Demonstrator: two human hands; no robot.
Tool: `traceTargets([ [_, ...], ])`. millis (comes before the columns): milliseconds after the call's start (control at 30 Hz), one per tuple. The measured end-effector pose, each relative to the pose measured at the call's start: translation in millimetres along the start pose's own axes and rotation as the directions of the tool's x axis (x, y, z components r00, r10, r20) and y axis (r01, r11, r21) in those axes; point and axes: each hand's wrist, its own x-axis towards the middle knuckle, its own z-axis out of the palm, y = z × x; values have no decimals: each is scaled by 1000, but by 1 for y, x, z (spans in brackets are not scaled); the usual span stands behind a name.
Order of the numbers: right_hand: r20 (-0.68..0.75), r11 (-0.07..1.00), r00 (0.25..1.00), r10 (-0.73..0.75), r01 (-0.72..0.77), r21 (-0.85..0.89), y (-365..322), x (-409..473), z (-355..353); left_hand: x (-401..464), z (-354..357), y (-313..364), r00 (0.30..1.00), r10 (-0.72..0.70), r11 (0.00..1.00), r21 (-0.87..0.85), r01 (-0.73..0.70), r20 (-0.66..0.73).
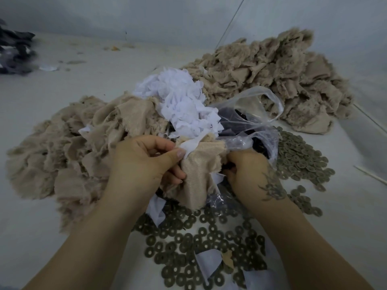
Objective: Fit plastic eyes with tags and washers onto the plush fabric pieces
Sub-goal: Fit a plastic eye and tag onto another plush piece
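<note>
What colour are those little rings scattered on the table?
The washers are dull olive-brown, seen in the head view.

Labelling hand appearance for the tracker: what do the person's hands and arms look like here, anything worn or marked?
Both forearms are bare, with no sleeves, gloves, watch or rings in view. The right hand carries a dark, spiky tattoo across its back towards the wrist. The left hand is unmarked; its thumbnail looks pale, possibly polished. Nails are short.
</note>
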Motion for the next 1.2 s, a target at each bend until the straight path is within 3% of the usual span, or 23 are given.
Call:
traceTargets([
  [133, -48, 997, 996, 77, -76, 28, -4, -7, -3, -3, 4, 0, 999, -10, 1000, 5, 10, 31],
  [333, -171, 1000, 985, 6, -10, -23, 1, -15, 1, -7, 8, 1, 999, 18, 999, -31, -17, 29],
  [500, -444, 966, 896, 1, 114, 233, 3, -18, -4, -8, 12, 0, 998, 6, 994, -110, 1, 60],
  [533, -422, 927, 906, 40, 124, 354, 3, -18, -6, -9, 13, 0, 997, 5, 993, -121, 3, 73],
  [633, -193, 672, 976, 103, 75, 737, -1, -22, -11, -9, 16, 1, 997, 12, 990, -138, -1, 80],
  [767, 8, 385, 991, 137, -61, 921, 1, -25, -22, -10, 20, 2, 996, 32, 989, -147, -20, 80],
  [867, 224, 237, 973, 51, -229, 944, 4, -27, -23, -11, 23, 0, 996, 32, 989, -149, -19, 82],
  [967, 229, 307, 973, -22, -212, 928, 1, -27, -21, -12, 26, -1, 995, 11, 987, -159, 5, 103],
  [1033, 87, 462, 996, 18, -85, 883, 0, -25, -20, -12, 28, -1, 990, -13, 990, -138, 33, 142],
  [1133, -46, 589, 999, -5, 40, 807, -3, -23, -16, -13, 29, 0, 981, -40, 994, -89, 58, 192],
  [1200, -55, 523, 998, 36, 29, 852, -4, -23, -14, -12, 30, 1, 981, -39, 996, -74, 54, 191],
])
